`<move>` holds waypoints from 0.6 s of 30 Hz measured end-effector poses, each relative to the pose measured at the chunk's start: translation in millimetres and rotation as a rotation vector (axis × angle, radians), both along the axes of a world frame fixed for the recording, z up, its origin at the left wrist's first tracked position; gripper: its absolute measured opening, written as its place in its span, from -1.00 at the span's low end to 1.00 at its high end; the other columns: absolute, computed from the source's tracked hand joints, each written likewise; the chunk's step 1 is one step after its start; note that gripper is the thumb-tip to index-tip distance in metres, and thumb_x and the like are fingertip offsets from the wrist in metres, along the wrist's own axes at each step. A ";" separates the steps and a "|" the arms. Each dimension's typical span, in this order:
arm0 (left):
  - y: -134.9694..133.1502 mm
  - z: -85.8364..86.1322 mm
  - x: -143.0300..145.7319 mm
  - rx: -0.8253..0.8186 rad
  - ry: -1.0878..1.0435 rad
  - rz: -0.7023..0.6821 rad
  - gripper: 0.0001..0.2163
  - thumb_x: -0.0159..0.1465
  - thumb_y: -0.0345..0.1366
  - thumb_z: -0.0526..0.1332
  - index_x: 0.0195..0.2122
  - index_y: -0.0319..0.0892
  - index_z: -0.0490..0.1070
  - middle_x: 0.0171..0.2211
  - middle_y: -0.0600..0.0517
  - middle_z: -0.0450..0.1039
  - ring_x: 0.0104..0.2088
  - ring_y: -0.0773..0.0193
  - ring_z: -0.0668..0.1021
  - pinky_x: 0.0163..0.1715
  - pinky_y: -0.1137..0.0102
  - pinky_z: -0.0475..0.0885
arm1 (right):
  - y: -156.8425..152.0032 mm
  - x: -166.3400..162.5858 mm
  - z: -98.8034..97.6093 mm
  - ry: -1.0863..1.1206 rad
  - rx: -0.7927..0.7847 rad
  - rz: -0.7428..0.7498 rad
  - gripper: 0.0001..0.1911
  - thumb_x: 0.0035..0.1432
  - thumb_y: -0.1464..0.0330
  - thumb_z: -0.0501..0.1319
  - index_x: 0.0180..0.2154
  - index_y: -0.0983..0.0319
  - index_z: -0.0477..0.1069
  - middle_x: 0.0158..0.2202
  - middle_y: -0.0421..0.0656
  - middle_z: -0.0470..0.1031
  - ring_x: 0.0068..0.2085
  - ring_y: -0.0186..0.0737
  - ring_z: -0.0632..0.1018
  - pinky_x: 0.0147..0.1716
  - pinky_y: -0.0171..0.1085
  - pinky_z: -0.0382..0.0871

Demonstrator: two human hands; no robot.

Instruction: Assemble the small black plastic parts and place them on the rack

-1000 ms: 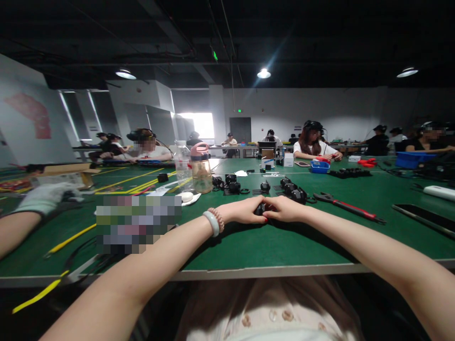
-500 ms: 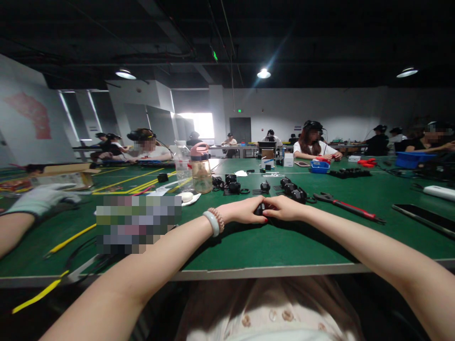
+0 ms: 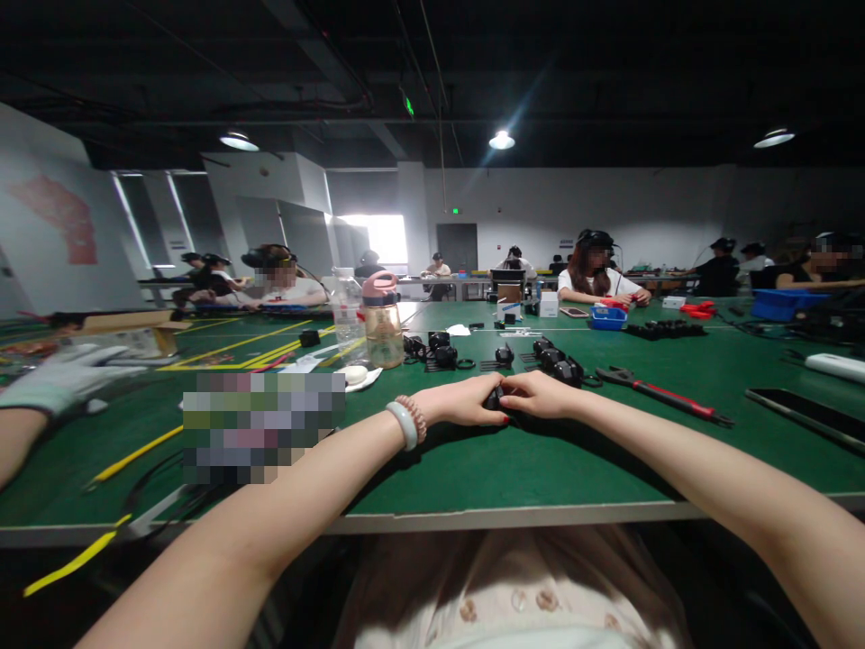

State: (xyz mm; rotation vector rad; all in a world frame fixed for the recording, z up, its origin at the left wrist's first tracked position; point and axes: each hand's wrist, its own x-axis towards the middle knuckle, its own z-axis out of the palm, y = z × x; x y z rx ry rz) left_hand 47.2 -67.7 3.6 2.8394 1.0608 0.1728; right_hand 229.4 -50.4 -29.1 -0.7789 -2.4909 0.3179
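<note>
A small black part (image 3: 495, 397) sits low over the green table, pinched between both of my hands; its exact kind is too small to tell. My left hand (image 3: 469, 400) closes on it from the left, thumb on the near side and fingers beyond. From the right, my right hand (image 3: 536, 395) grips the same part with its fingertips. Just past my hands lie several similar black round parts (image 3: 559, 362), with another black part (image 3: 504, 354) and more black parts (image 3: 442, 350) to the left.
Pliers with red-black handles (image 3: 662, 395) and a phone (image 3: 811, 415) lie to the right. Left of my hands stand a drink bottle (image 3: 383, 329) and a clear plastic bottle (image 3: 347, 311). A co-worker's gloved hand (image 3: 74, 379) is at far left. Beyond is a blue bin (image 3: 608, 318).
The co-worker's gloved hand at far left has shifted left and its fingers look more spread. My own hands stay in nearly the same place on the black part.
</note>
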 end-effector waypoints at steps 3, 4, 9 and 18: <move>0.1 -0.1 -0.1 0.007 0.002 -0.005 -0.56 0.03 -0.07 0.10 -0.10 -0.18 0.12 -0.16 -0.04 0.29 -0.20 0.22 0.38 -0.27 0.42 0.26 | 0.3 -0.3 -0.1 -0.004 0.002 -0.009 -0.71 0.04 0.27 0.06 -0.20 0.26 0.31 -0.33 -0.15 0.46 -0.34 -0.27 0.45 -0.38 -0.35 0.24; -0.1 -0.1 -0.1 0.011 0.004 -0.006 -0.56 0.03 -0.07 0.10 -0.10 -0.18 0.12 -0.16 -0.04 0.29 -0.19 0.22 0.38 -0.27 0.42 0.26 | 0.3 -0.4 -0.2 -0.004 0.002 -0.009 -0.71 0.04 0.27 0.06 -0.19 0.26 0.31 -0.33 -0.15 0.46 -0.34 -0.27 0.45 -0.37 -0.35 0.24; -1.5 0.7 0.0 0.008 -0.002 -0.016 -0.56 0.05 -0.09 0.10 -0.09 -0.19 0.11 -0.14 -0.04 0.28 -0.18 0.22 0.38 -0.25 0.42 0.26 | -1.5 0.1 -0.9 -0.004 0.010 0.011 -0.69 0.03 0.29 0.06 -0.16 0.26 0.29 -0.32 -0.15 0.45 -0.34 -0.29 0.46 -0.34 -0.34 0.25; -0.4 0.0 -0.9 0.007 -0.026 -0.035 -0.54 0.05 -0.05 0.08 -0.09 -0.21 0.12 -0.13 -0.06 0.28 -0.19 0.22 0.38 -0.23 0.40 0.25 | -5.3 2.0 0.8 -0.006 0.047 0.036 -0.60 -0.10 0.33 0.17 -0.15 0.27 0.26 -0.31 -0.14 0.45 -0.33 -0.27 0.46 -0.34 -0.33 0.27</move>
